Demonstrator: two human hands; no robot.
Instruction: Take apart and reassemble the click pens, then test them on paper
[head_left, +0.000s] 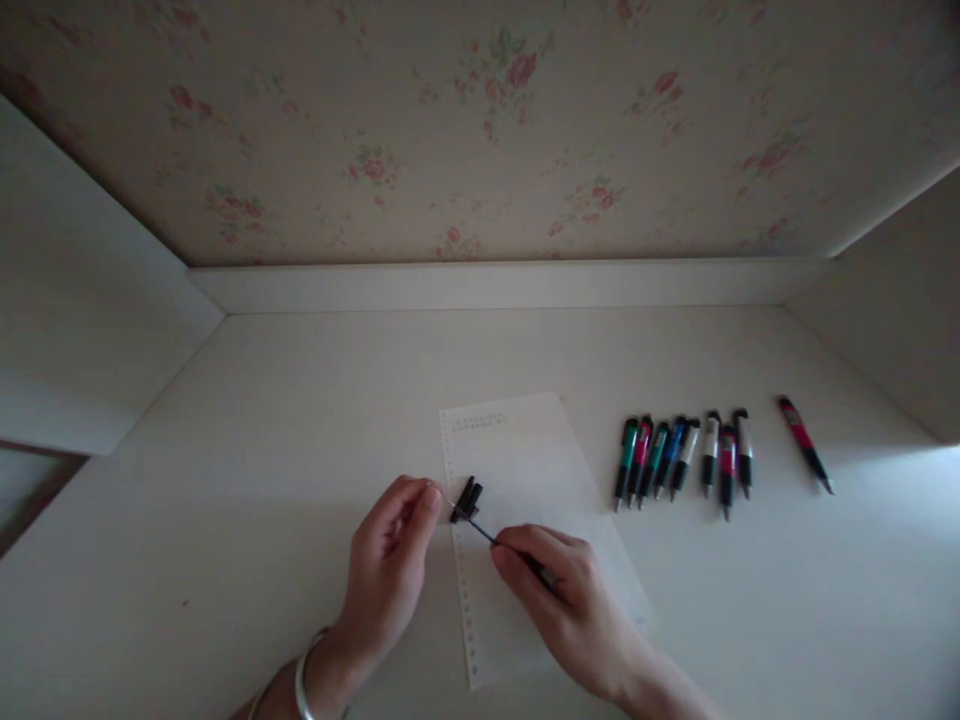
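Observation:
My left hand [394,550] pinches the pale, thin end of a slender piece just left of the paper's holed edge. In my right hand [562,595] is a dark pen part, from which a thin dark refill [481,530] points up and left toward my left fingertips. Several small black pieces [466,498] lie together on the paper's left edge, right behind the refill. The white sheet [525,460] has a few lines of small writing at its top and lies partly under my right hand.
Several pens [686,455] in green, red, blue and white lie in a row right of the sheet. A single red and black pen [805,443] is farther right. White panels enclose the desk [225,480] at the back and sides.

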